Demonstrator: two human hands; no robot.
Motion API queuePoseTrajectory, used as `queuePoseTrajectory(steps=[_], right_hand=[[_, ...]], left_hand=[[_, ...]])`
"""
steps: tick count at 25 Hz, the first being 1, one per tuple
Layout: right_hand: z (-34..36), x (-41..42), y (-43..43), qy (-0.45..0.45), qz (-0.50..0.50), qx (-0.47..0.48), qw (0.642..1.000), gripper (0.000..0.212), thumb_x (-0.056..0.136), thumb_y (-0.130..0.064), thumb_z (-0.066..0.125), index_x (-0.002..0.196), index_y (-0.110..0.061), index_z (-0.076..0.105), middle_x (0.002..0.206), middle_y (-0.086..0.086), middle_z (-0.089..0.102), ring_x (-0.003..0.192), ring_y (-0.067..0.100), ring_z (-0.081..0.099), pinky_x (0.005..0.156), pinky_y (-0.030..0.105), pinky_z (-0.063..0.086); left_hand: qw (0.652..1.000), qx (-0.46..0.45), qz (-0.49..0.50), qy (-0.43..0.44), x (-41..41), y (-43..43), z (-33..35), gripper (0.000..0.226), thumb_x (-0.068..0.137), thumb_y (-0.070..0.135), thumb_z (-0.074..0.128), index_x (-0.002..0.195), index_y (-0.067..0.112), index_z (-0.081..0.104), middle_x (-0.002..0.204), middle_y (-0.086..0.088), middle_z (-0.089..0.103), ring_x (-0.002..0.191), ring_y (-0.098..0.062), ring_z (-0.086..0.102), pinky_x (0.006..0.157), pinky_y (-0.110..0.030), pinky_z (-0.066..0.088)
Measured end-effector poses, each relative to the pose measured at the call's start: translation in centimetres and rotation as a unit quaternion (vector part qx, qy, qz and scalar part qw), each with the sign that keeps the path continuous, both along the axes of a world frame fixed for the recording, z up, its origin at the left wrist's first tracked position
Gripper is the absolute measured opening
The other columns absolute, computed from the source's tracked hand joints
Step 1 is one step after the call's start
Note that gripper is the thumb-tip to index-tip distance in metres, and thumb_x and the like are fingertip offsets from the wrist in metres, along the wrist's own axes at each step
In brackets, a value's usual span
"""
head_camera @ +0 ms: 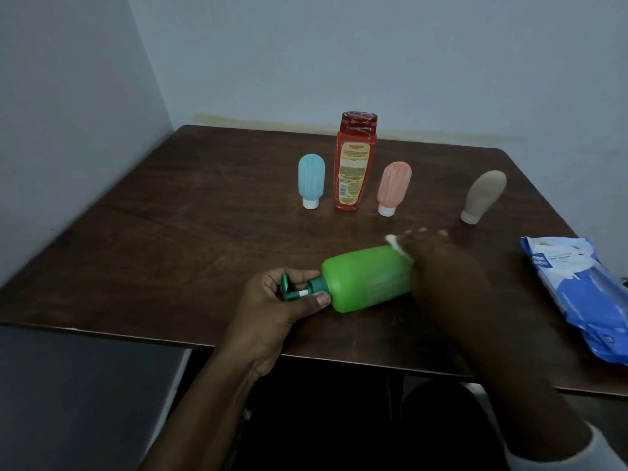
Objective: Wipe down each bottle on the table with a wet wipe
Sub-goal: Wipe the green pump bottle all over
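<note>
A green plastic pump bottle [367, 278] is laid sideways near the dark wooden desk's [170, 232] front edge, its pump neck pinched by the left grip [289, 297]. A white wet wipe [396, 245] is pressed against its base by the blurred right grip [438, 263], whose finger curl cannot be told.

Left hand [282, 300], forearm reaching in from below, palm turned inward, thumb and fingers curled round the pump neck of the green bottle [367, 280]. Right hand [441, 263] lies palm-down over the wet wipe [399, 248]. Its fingers reach forward, motion-blurred; grip not determinable.
</note>
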State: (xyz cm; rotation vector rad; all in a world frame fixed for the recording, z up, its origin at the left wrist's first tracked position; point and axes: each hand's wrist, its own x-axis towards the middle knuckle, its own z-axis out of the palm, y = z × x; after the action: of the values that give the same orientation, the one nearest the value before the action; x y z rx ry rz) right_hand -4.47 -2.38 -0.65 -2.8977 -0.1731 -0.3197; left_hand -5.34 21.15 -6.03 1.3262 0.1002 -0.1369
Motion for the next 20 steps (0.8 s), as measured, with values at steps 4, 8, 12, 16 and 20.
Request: queuePoseTrajectory(steps=[4,8,12,16,20], right_hand=[[0.5,0.4,0.4,0.05,-0.031,-0.016,0.998,0.064,0.091,-0.006,0.054,0.15,-0.02,0.033,0.158,0.004,0.03,0.148,0.02,0.02,0.119,0.029,0.002],[-2.0,-1.4,7.1,-0.007,0.129,-0.036,0.991,0.056,0.087,-0.018,0.039,0.142,-0.008,0.047,0.147,0.013,0.047,0.139,0.029,0.04,0.118,0.037,0.008],[-2.5,-0.5,4.6,-0.023,0.136,-0.039,0.99,0.06,0.082,-0.015,0.042,0.141,-0.008,0.049,0.145,0.014,0.05,0.138,0.03,0.042,0.119,0.038,0.008],[-0.4,0.8,-2.6,-0.02,-0.06,-0.016,0.998,0.048,0.092,-0.014,0.042,0.139,-0.019,0.053,0.145,0.008,0.051,0.14,0.025,0.039,0.12,0.038,0.018],[0.4,0.7,1.9,0.04,-0.001,0.04,0.998,0.058,0.091,-0.007,0.056,0.146,-0.018,0.042,0.153,0.007,0.039,0.144,0.021,0.03,0.119,0.028,0.011]], left_hand=[[1.0,0.01,-0.006,-0.009,0.0,-0.1,0.3,0.031,0.07,-0.017,0.082,0.094,0.002,0.074,0.101,-0.024,0.077,0.086,-0.025,0.071,0.083,-0.036,0.061],[1.0,0.005,-0.011,-0.005,-0.4,-0.1,0.5,0.033,0.067,-0.014,0.082,0.097,-0.005,0.072,0.1,-0.022,0.078,0.087,-0.026,0.074,0.081,-0.034,0.062],[1.0,0.0,-0.003,-0.011,-0.6,-0.2,0.9,0.031,0.068,-0.016,0.08,0.081,0.013,0.078,0.089,-0.012,0.08,0.079,-0.018,0.075,0.075,-0.027,0.063],[1.0,0.005,-0.001,-0.014,-0.5,-0.4,0.8,0.032,0.07,-0.018,0.08,0.087,0.009,0.075,0.086,-0.005,0.079,0.078,-0.014,0.074,0.074,-0.025,0.063],[1.0,0.008,-0.002,-0.012,-0.3,-0.4,0.7,0.031,0.067,-0.014,0.081,0.091,0.005,0.074,0.087,-0.009,0.079,0.078,-0.017,0.074,0.074,-0.026,0.063]])
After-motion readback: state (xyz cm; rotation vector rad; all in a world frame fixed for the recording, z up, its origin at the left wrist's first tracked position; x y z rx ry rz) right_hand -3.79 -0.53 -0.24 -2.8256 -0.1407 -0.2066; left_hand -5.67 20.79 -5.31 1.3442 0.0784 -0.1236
